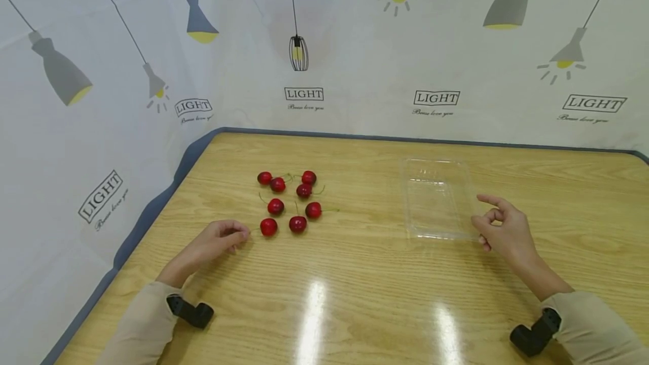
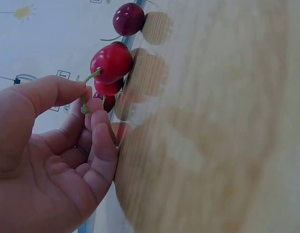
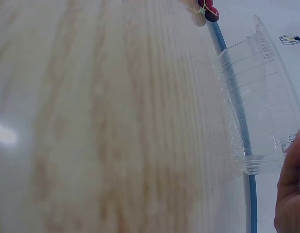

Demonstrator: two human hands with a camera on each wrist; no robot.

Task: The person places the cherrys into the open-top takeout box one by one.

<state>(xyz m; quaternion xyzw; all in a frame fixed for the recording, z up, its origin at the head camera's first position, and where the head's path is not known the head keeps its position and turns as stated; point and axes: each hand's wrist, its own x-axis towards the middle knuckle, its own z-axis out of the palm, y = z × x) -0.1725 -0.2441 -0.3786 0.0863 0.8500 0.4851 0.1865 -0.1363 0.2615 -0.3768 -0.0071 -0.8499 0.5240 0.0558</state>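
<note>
Several red cherries (image 1: pixel 291 199) lie loose on the wooden table (image 1: pixel 355 297), left of centre. My left hand (image 1: pixel 242 235) rests on the table and pinches the green stem of the nearest cherry (image 1: pixel 268 226) between thumb and forefinger. In the left wrist view the hand (image 2: pixel 86 101) holds that stem right beside the cherry (image 2: pixel 111 63), which still sits on the wood. A clear, empty plastic tray (image 1: pixel 436 235) lies right of centre. My right hand (image 1: pixel 485 219) hovers by the tray's (image 3: pixel 256 97) near right corner, fingers loosely curled, holding nothing.
A printed cloth backdrop (image 1: pixel 355 61) stands behind and to the left of the table. The table's blue-grey edge (image 1: pixel 152 207) runs along the left and back. Bare wood fills the front, between my arms. Black wrist cameras (image 1: pixel 191 311) sit on both sleeves.
</note>
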